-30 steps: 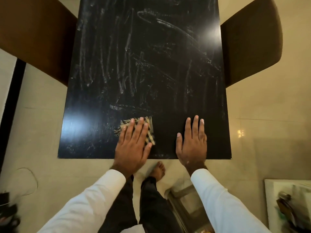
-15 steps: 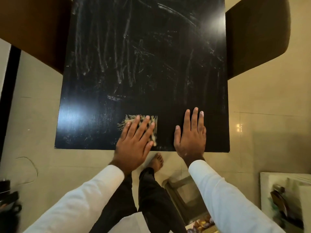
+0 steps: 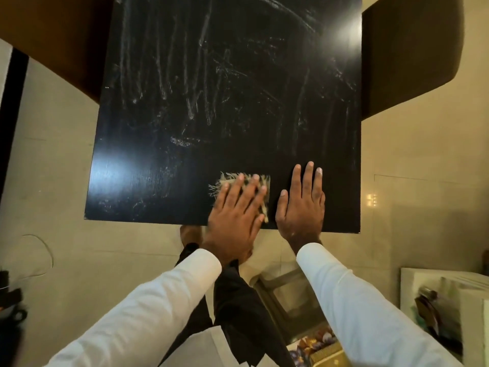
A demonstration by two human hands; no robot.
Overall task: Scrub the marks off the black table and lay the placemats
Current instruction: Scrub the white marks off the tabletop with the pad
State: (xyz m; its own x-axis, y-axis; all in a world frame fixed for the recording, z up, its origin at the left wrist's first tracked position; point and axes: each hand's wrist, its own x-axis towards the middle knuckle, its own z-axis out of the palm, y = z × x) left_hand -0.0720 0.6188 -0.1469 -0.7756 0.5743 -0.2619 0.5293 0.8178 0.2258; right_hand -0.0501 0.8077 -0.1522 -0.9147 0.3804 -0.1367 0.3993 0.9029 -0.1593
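The black table (image 3: pixel 164 144) fills the upper middle of the head view, streaked with pale chalky marks over most of its top. My left hand (image 3: pixel 235 215) lies flat, fingers spread, pressing a small frayed tan scrub cloth (image 3: pixel 264 181) onto the table near its front edge. The cloth's fringe pokes out past the fingertips. My right hand (image 3: pixel 301 205) rests flat on the bare table just to the right of the cloth, holding nothing. No placemats are in view.
Brown chairs stand at the table's left (image 3: pixel 53 35) and right (image 3: pixel 407 54) sides. A white box with items (image 3: pixel 447 308) sits on the tiled floor at lower right, dark objects (image 3: pixel 10 305) at lower left. My legs and a foot are below the table edge.
My left hand has slid the cloth to the right along the front edge, closing the gap to my right hand, which stays planted flat.
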